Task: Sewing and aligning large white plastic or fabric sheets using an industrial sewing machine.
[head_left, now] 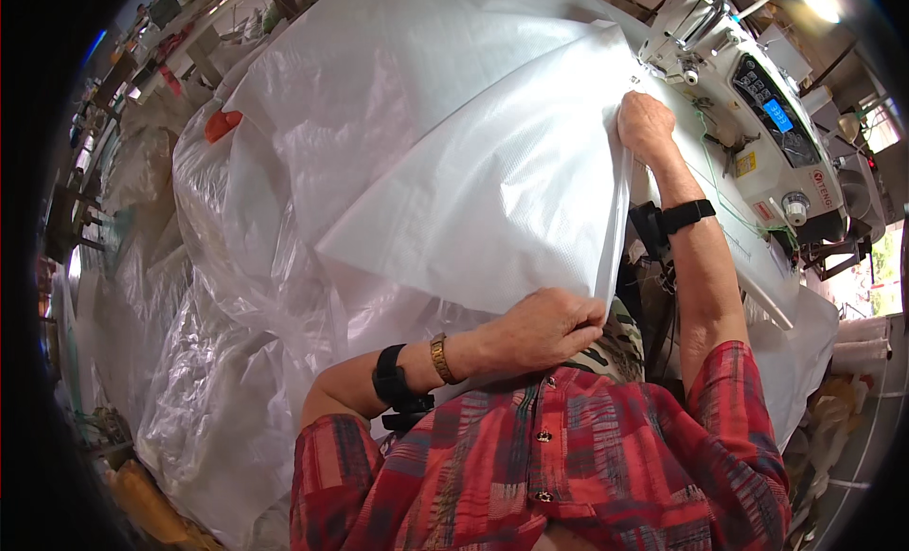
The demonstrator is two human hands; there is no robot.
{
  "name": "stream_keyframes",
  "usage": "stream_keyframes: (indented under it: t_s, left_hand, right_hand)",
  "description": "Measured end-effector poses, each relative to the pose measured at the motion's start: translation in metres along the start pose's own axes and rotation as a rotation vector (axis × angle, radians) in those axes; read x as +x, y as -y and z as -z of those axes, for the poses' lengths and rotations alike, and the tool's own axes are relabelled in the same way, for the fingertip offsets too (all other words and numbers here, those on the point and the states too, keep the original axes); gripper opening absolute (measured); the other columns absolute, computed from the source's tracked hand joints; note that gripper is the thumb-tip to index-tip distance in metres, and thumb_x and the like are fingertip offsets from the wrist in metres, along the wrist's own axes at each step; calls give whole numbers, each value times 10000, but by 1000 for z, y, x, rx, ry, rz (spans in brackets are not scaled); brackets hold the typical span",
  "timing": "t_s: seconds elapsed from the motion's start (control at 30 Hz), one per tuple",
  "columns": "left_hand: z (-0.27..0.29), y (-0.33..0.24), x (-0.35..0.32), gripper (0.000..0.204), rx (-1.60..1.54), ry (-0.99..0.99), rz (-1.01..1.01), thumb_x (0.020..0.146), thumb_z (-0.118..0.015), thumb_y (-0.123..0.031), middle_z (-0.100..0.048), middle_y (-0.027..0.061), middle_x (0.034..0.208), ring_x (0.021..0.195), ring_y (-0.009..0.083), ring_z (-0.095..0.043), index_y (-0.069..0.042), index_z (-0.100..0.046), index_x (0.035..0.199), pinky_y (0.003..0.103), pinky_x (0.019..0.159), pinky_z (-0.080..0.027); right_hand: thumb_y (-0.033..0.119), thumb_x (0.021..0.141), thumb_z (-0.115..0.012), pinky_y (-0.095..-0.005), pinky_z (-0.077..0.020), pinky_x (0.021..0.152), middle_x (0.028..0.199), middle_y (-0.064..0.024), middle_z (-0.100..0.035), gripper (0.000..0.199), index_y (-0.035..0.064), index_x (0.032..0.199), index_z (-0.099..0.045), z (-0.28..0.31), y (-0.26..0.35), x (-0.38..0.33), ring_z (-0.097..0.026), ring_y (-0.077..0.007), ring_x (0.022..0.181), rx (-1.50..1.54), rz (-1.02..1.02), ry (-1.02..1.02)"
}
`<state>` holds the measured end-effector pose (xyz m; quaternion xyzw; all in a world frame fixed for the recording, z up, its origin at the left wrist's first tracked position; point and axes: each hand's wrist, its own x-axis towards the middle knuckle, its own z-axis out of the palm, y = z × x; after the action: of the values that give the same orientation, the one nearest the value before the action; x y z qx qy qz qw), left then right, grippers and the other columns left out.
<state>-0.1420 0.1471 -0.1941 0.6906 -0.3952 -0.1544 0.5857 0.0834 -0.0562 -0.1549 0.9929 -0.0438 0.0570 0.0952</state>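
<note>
White woven plastic sheeting (454, 163), folded over and spread across the surface toward the white sewing machine (757, 106), was gripped along one folded edge at both ends. Left hand (544, 328) closed on the near corner just above the red plaid shirt (530, 466), right hand (647, 125) clenched on the far end beside the machine head. Best done with that edge pulled taut and straight between both grips, layers flush, clear crinkled film (227, 362) kept off to the left.
</note>
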Motion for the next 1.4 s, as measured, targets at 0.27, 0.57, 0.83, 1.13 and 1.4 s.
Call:
stream_keyframes:
  t_s: [0.27,0.57,0.83,1.13,1.4]
  left_hand:
    - [3,11,16,149,200,-120,-26,864,-581,-127,-529,173,630,562,324,-537,1,-548,794,386,563,-429]
    - [-6,6,23,144,179,-224,-50,820,-590,-117,-534,177,640,570,335,-542,-4,-535,748,397,557,-432]
    - [7,23,47,127,354,-281,-21,803,-567,-136,-569,186,645,616,385,-579,-27,-571,740,443,575,-450]
    - [6,33,48,145,197,-381,58,809,-592,-106,-534,175,587,528,320,-555,14,-558,734,389,547,-447]
    - [-1,31,57,156,214,-359,66,813,-582,-114,-533,192,589,538,347,-561,9,-545,723,412,547,-448]
  right_hand:
    - [74,779,-603,-406,-551,768,938,-182,-708,178,12,900,-717,-11,-2,20,-692,-328,911,-7,13,-131]
    - [73,790,-543,-443,-540,755,884,-233,-688,188,-14,861,-694,-14,-9,-14,-682,-371,862,85,12,-129]
    - [82,792,-536,-448,-543,722,854,-221,-687,185,-31,832,-677,-17,-14,16,-680,-377,836,-30,113,-118]
    - [136,791,-562,-473,-512,788,905,-255,-671,215,-38,862,-667,-23,-16,-9,-660,-403,868,211,-12,-154]
    - [65,769,-600,-440,-547,721,832,-208,-694,143,-11,832,-703,-14,-9,-15,-690,-362,824,46,84,-132]
